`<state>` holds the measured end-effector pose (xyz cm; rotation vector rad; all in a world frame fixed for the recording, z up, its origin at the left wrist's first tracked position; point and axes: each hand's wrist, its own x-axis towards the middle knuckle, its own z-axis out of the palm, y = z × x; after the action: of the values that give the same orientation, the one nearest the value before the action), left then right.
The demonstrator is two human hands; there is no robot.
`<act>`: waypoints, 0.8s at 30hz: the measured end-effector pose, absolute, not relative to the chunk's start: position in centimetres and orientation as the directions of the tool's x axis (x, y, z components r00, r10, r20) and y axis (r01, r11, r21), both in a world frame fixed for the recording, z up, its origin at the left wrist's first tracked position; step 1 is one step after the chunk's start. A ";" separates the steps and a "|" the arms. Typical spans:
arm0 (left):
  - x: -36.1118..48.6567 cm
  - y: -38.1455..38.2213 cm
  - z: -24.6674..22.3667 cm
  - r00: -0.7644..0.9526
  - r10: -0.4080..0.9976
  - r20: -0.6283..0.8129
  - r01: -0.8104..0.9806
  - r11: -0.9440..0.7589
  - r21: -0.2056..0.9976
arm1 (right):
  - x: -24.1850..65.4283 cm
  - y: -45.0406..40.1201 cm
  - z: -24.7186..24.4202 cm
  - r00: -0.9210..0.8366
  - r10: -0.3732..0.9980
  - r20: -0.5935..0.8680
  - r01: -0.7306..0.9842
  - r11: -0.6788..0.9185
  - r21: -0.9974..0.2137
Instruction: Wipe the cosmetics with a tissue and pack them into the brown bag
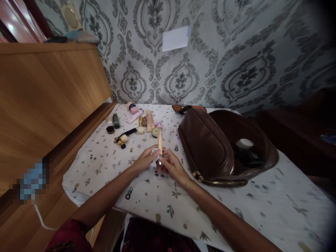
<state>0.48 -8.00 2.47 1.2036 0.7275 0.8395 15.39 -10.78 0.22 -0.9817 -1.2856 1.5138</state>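
Observation:
A slim beige cosmetic tube (159, 138) stands upright between my hands, its shiny cap end down. My left hand (147, 159) closes on its side, with something whitish, perhaps a tissue (155, 154), under the fingers. My right hand (173, 167) pinches the tube low down, by the cap. Just beyond lie a round greenish compact (155, 132), a larger peach tube (149, 120) and a small cream jar (141, 130). A black-handled item (129, 132) and a gold-and-black tube (120, 142) rest farther left.
An open brown leather bag (202, 147) sits on the right, holding a white-lidded jar (244, 143) and dark items. Toward the back left are a pink tube (135, 117), a dark bottle (116, 121) and a black lid (110, 130). A wooden cabinet (52, 91) borders the left side.

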 end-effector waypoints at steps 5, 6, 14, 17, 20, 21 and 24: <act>0.0 -7.8 2.4 0.504 0.863 0.023 -0.179 0.078 0.981 | 15.0 -11.0 0.1 -0.162 0.986 -0.027 -0.048 -0.036 -0.998; -0.1 -7.8 2.3 0.478 0.878 0.029 -0.181 0.066 0.981 | 14.9 -11.1 0.2 -0.146 0.989 -0.028 -0.021 -0.031 -0.999; 0.4 -8.7 3.1 0.328 0.941 0.081 0.011 -0.089 0.996 | 15.4 -10.9 2.1 0.005 0.995 0.095 -0.040 0.095 -0.995; 0.7 -8.9 3.4 0.382 0.916 0.121 0.062 -0.156 0.986 | 15.4 -10.5 2.0 -0.106 0.993 0.051 -0.130 0.037 -0.991; 0.9 -9.0 3.8 0.447 0.886 0.122 0.085 -0.178 0.980 | 15.6 -10.2 2.0 -0.031 0.997 0.064 -0.172 0.057 -0.983; 0.9 -9.1 4.0 0.458 0.882 0.111 0.092 -0.172 0.981 | 15.8 -10.1 2.0 0.032 0.995 0.090 -0.182 0.095 -0.979; 0.8 -9.3 4.5 0.474 0.879 0.057 0.097 -0.116 0.989 | 16.3 -10.1 2.3 0.192 0.966 0.173 -0.196 0.210 -0.958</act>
<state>0.79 -9.27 4.46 1.5555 0.8773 0.8377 16.27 -10.05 2.32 -0.9894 -1.0139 1.0380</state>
